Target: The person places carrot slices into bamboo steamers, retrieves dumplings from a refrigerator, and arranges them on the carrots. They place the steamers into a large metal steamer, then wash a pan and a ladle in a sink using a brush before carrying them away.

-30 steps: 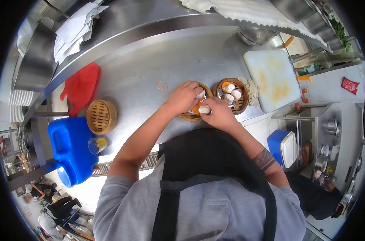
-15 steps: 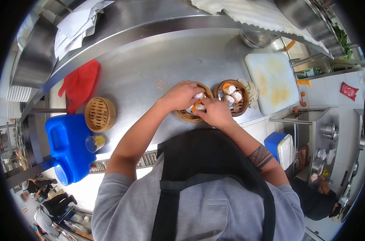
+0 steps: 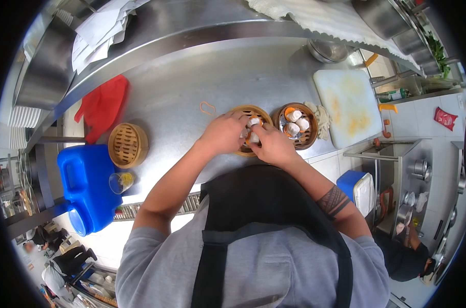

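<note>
A round bamboo steamer basket (image 3: 260, 109) stands on the steel counter in front of me, with white dumplings (image 3: 254, 121) and bits of orange in it. My left hand (image 3: 225, 134) reaches over the basket's left side, fingers curled in against the dumplings. From the right, my right hand (image 3: 275, 145) has its thumb and fingers closed around a dumpling near the basket's front. Both hands partly cover the contents. Close on the right, a second steamer basket (image 3: 311, 137) holds several white dumplings, with orange slices and shiny foil-like lining.
Left of me are another bamboo basket (image 3: 127, 146), a clear cup (image 3: 121, 183), a blue jug (image 3: 89, 179) and a red bag (image 3: 103, 108). A rubber band (image 3: 207, 108) lies on the counter (image 3: 192, 77). Rightward are a cloth (image 3: 322, 120) and a white cutting board (image 3: 348, 108).
My left hand has shifted from the basket's far side down towards its near left side, uncovering the far rim. My right hand stays nearly in place at the dumplings.
</note>
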Motion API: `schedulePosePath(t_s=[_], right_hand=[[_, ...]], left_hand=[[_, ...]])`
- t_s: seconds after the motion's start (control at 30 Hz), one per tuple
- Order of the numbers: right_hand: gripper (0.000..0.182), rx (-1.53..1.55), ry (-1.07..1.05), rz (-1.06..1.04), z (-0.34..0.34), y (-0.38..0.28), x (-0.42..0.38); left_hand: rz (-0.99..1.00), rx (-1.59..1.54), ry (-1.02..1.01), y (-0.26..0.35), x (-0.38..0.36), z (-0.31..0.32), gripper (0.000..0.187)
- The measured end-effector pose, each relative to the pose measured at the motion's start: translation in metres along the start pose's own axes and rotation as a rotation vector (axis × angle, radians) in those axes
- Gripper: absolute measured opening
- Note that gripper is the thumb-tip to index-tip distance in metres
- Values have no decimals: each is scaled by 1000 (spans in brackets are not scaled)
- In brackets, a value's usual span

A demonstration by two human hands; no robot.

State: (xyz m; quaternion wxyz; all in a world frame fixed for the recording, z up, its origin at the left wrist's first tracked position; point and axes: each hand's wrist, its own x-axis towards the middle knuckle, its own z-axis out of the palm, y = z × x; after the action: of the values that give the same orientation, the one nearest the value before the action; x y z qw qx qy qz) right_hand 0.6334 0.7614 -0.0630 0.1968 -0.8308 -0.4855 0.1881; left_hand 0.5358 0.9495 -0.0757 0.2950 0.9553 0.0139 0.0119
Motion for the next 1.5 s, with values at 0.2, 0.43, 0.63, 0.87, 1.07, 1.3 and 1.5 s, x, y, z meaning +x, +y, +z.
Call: schedulePosePath(t_s=[0.2, 0.43, 0.63, 0.87, 1.07, 1.3, 1.5], right_hand=[[30, -39, -97, 27, -3, -1, 1], [27, 123, 173, -83, -1, 31, 32], [23, 123, 40, -55, -6, 23, 40], [23, 107, 12, -84, -8, 30, 39], [23, 121, 17, -133, -7, 33, 36], [21, 162, 150, -90, -20, 30, 17], [26, -45, 101, 287, -39, 62, -62]], left_hand=[[20, 152, -52, -8, -6, 18, 48], [58, 111, 24, -8, -9, 18, 47], [9, 27, 114, -3, -18, 23, 49], [19, -30, 179, -2, -16, 27, 51], [32, -49, 190, -3, -17, 29, 52], [-14, -111, 198, 7, -26, 13, 59], [-468, -306, 305, 0, -46, 9, 66]])
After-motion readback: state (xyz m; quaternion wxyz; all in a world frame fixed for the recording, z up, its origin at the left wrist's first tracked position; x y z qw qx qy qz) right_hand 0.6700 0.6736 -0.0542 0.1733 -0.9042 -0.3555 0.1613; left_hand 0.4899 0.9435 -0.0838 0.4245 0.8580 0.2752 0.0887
